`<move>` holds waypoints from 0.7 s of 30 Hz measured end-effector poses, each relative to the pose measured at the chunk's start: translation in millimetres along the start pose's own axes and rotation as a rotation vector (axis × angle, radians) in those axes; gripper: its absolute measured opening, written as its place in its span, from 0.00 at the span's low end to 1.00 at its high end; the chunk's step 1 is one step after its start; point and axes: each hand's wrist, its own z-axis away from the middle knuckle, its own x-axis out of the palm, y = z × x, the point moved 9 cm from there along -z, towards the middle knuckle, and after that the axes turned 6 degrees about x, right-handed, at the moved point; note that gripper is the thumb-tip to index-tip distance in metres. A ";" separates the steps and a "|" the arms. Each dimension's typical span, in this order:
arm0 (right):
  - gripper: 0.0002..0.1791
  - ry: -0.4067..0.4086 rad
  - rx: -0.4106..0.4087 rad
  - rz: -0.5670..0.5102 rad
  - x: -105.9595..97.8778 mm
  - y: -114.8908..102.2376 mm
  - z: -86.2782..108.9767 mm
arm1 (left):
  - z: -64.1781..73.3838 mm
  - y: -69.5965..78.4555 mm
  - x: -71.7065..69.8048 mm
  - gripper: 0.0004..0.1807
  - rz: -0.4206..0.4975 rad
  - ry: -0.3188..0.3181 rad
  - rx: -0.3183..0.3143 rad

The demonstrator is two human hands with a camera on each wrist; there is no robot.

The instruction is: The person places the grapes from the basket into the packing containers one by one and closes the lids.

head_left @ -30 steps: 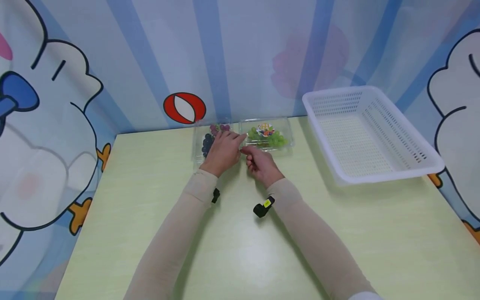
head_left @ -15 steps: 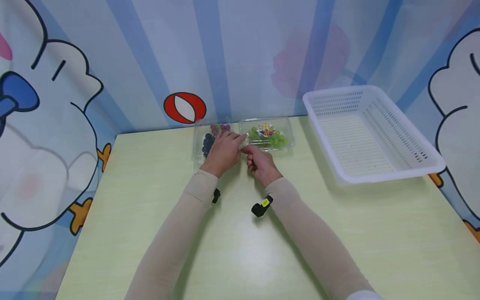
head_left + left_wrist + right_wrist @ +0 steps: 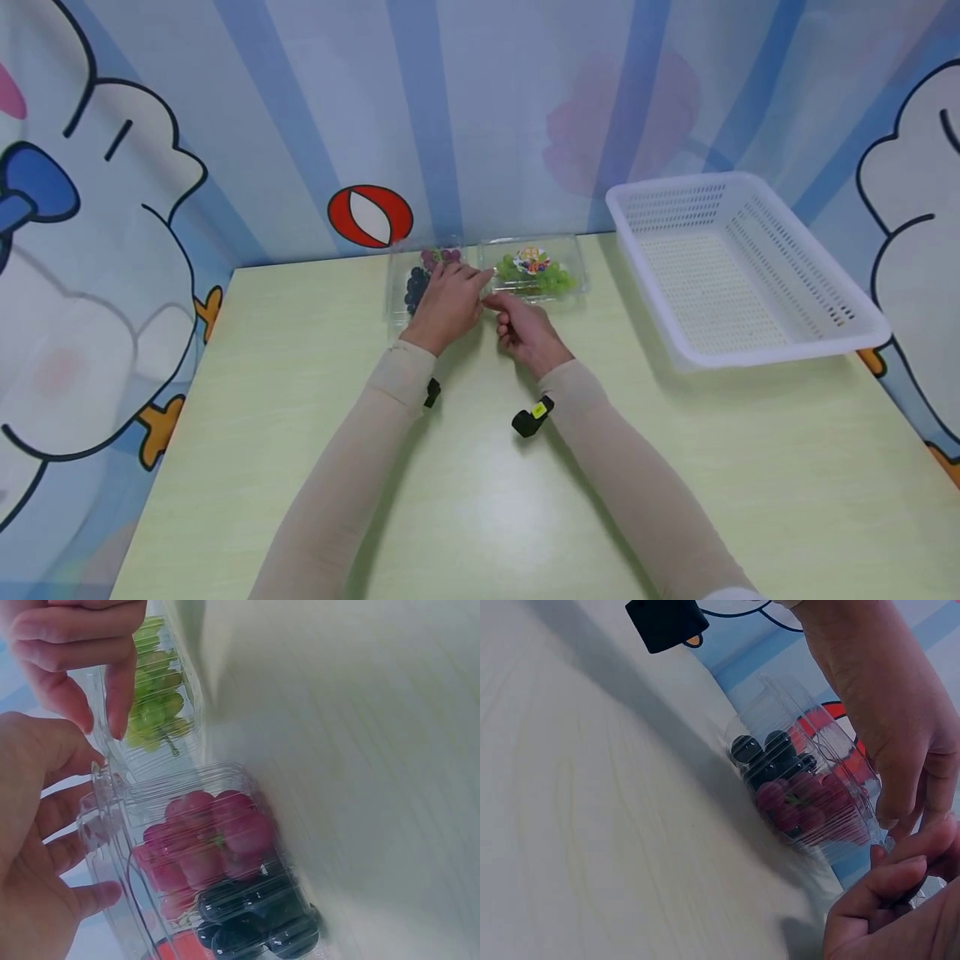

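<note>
A clear plastic clamshell box (image 3: 394,293) of red grapes (image 3: 199,847) and dark grapes (image 3: 244,919) stands at the back of the table. Bent over it, my left hand (image 3: 450,307) grips its upper rim, its thumb near the right corner. Beside that corner is my right hand (image 3: 527,332), thumb and index finger pinching at the rim, the other fingers curled. The exact contact is partly hidden. Just right of the hands lies a second clear box (image 3: 576,258) with green grapes (image 3: 557,279) and a round colourful sticker (image 3: 531,261).
A white perforated plastic basket (image 3: 765,354) stands at the right of the pale table (image 3: 480,500). Behind the boxes rises a blue striped cartoon backdrop (image 3: 510,125). Black wrist cameras hang under both sleeves.
Both hands stay at the same box corner. My right wrist shifts slightly left, then back to the right. The boxes and basket stay in place.
</note>
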 end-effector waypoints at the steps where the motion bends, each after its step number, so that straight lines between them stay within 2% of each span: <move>1: 0.16 -0.002 -0.004 0.004 -0.3 -0.6 0.6 | 0.2 0.2 -0.2 0.26 0.000 0.000 0.001; 11: 0.22 -0.028 -0.020 0.087 -13.6 -9.8 8.1 | 0.0 -1.4 0.1 0.25 -0.009 0.024 0.003; 15: 0.23 -0.050 -0.016 0.156 -20.6 -12.0 12.3 | 1.1 -1.7 -0.2 0.24 0.001 0.029 0.000; 18: 0.24 -0.086 -0.022 0.280 -22.1 -14.0 16.4 | 1.9 -3.0 0.2 0.24 0.026 0.034 -0.011; 21: 0.25 -0.132 -0.101 0.532 -19.1 -24.4 28.9 | 4.8 -5.4 -1.7 0.25 0.060 0.036 -0.029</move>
